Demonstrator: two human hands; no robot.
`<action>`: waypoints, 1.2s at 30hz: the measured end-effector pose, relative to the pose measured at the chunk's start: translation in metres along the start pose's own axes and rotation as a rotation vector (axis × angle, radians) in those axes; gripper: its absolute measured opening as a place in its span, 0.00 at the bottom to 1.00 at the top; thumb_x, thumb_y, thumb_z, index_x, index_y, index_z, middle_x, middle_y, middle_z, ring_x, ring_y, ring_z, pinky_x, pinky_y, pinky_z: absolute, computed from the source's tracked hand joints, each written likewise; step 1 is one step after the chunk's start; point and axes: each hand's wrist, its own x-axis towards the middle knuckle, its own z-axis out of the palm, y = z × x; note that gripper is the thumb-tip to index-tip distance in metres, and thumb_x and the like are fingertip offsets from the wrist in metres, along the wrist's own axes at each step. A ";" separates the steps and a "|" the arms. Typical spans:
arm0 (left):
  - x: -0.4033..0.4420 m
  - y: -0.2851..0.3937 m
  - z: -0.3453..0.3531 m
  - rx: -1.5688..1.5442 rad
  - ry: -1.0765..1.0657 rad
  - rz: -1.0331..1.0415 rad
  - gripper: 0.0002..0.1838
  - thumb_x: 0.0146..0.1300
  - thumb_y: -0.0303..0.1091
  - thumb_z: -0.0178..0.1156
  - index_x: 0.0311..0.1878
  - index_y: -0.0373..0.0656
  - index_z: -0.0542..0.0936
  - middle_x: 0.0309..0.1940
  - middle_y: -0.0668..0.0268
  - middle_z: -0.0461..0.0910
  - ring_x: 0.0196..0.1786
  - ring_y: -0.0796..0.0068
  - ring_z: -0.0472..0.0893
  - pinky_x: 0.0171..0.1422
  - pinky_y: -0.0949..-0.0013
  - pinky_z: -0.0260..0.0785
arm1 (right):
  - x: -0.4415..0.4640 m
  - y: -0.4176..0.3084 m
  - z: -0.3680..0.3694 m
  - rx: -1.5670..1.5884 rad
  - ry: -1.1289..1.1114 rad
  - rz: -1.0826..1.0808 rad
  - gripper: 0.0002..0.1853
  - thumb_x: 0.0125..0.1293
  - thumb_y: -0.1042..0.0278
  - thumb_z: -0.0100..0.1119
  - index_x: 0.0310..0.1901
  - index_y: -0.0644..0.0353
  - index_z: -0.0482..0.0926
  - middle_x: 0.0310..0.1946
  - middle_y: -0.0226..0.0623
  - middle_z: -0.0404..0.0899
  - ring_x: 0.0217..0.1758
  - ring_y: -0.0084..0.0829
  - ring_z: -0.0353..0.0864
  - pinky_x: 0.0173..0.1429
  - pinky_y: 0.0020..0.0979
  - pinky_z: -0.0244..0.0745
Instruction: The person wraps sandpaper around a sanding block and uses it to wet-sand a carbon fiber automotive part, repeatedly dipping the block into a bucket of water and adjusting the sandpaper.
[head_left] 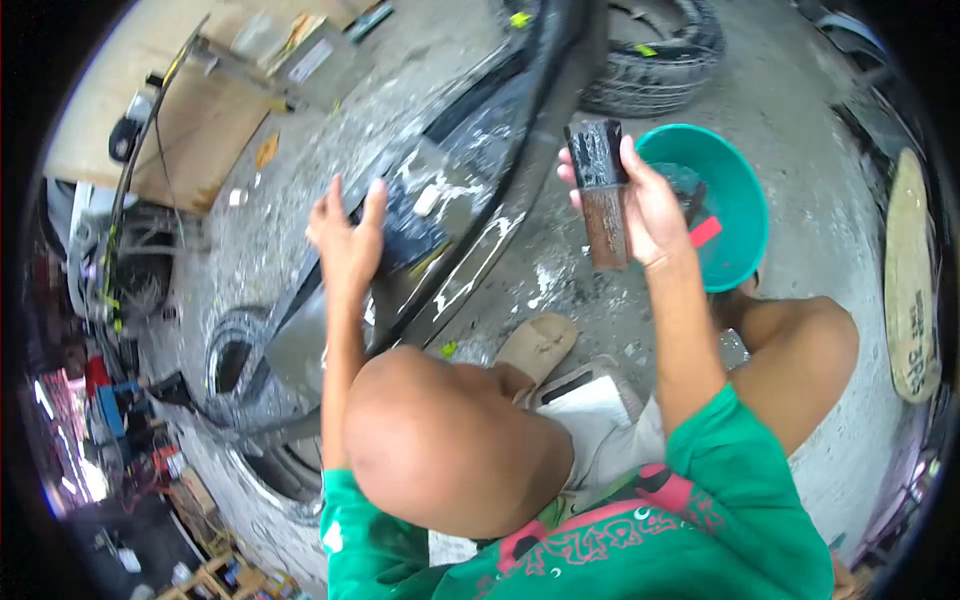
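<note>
My right hand [655,210] grips a sanding block [603,225], a rectangular piece with a wet black upper part and a reddish-brown lower part. It is held up to the left of a teal bucket [752,215]. My left hand [348,235] is raised with fingers apart and holds nothing. Behind and beside it lies a long dark car body panel [540,130], smeared with whitish wet residue. A small white block [427,200] rests on the panel's wet middle area. The bucket holds some liquid, a dark item and a red strip [706,232].
Tires [660,85] lie at the top and under the panel's lower end. A tan elongated board [910,280] stands on the right. A grey box [312,65] and wood sheets are at upper left. My sandalled foot [538,345] is near the panel on the stained floor.
</note>
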 end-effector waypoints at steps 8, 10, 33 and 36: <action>0.011 0.223 -0.093 -0.277 -0.649 0.676 0.33 0.71 0.55 0.69 0.73 0.46 0.80 0.67 0.53 0.82 0.67 0.62 0.82 0.70 0.59 0.73 | -0.044 -0.024 0.030 0.112 -0.150 -0.247 0.38 0.82 0.37 0.51 0.78 0.60 0.66 0.67 0.49 0.80 0.68 0.46 0.83 0.54 0.42 0.91; 0.000 0.257 -0.080 -0.249 -0.677 0.913 0.30 0.69 0.50 0.73 0.67 0.41 0.83 0.58 0.56 0.87 0.59 0.69 0.86 0.62 0.64 0.76 | -0.051 -0.031 0.040 0.050 -0.183 -0.292 0.39 0.80 0.36 0.54 0.78 0.60 0.66 0.65 0.47 0.81 0.68 0.45 0.83 0.52 0.41 0.92; -0.018 0.264 -0.042 -0.681 -0.749 0.408 0.18 0.74 0.34 0.71 0.59 0.32 0.83 0.46 0.64 0.90 0.48 0.81 0.85 0.57 0.76 0.77 | -0.064 -0.018 0.038 -0.003 0.075 -0.117 0.49 0.67 0.20 0.59 0.73 0.59 0.73 0.61 0.39 0.83 0.61 0.38 0.86 0.57 0.43 0.89; -0.021 0.264 -0.039 -0.659 -0.872 0.357 0.17 0.76 0.32 0.69 0.61 0.32 0.83 0.50 0.64 0.89 0.51 0.81 0.85 0.62 0.76 0.75 | -0.059 -0.007 0.041 0.123 0.020 -0.110 0.43 0.71 0.25 0.59 0.70 0.59 0.76 0.57 0.39 0.86 0.54 0.35 0.90 0.51 0.40 0.92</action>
